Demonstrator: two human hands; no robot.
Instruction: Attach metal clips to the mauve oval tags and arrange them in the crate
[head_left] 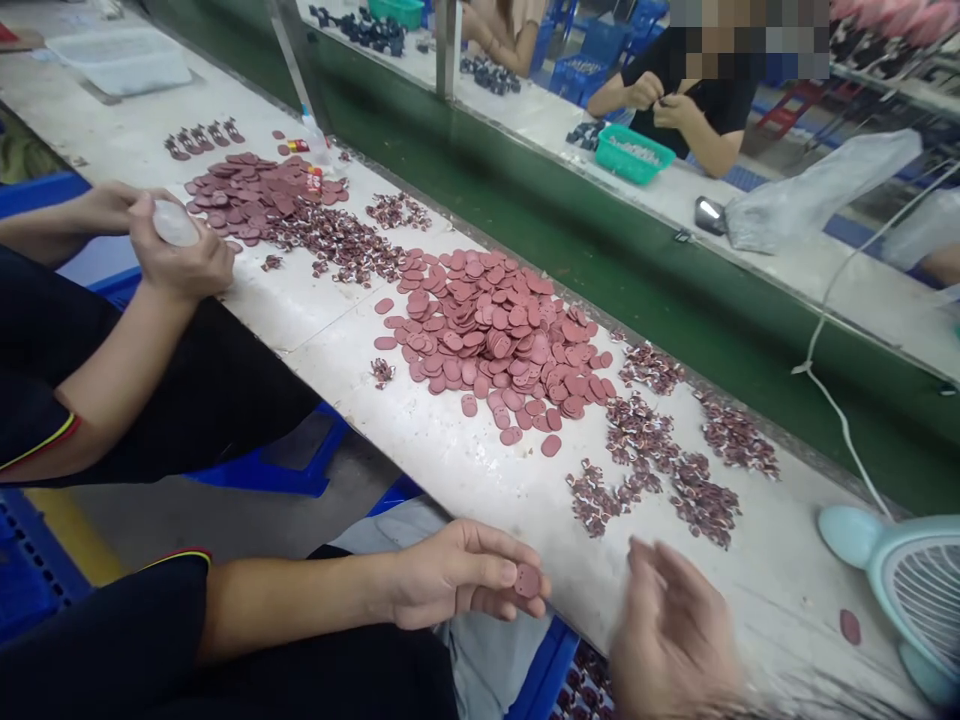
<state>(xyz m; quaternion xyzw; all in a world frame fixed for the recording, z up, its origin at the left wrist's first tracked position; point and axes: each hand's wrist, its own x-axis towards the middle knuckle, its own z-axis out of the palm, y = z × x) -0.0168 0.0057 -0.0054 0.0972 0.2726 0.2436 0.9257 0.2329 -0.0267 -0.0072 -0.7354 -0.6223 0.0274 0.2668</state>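
Note:
My left hand (469,575), at the bottom centre, grips a small reddish-brown oval disc (527,581) between thumb and fingers. To its right, my right hand (671,635) is blurred by motion; its fingertips reach over the table's front edge, and whether anything is between them cannot be made out. A large pile of reddish oval discs (495,320) lies on the white table (450,450) beyond my left hand. Beyond my right hand are heaps of small dark-brown and metallic parts (641,435). One loose disc (850,627) rests at the far right.
At the left, a co-worker's hands (180,245) hold a whitish round object. A pale blue fan (922,590) stands at the right edge, with a white cable (840,400). A green divider (480,185) runs behind the table. Below the edge is a blue crate (544,675) with parts.

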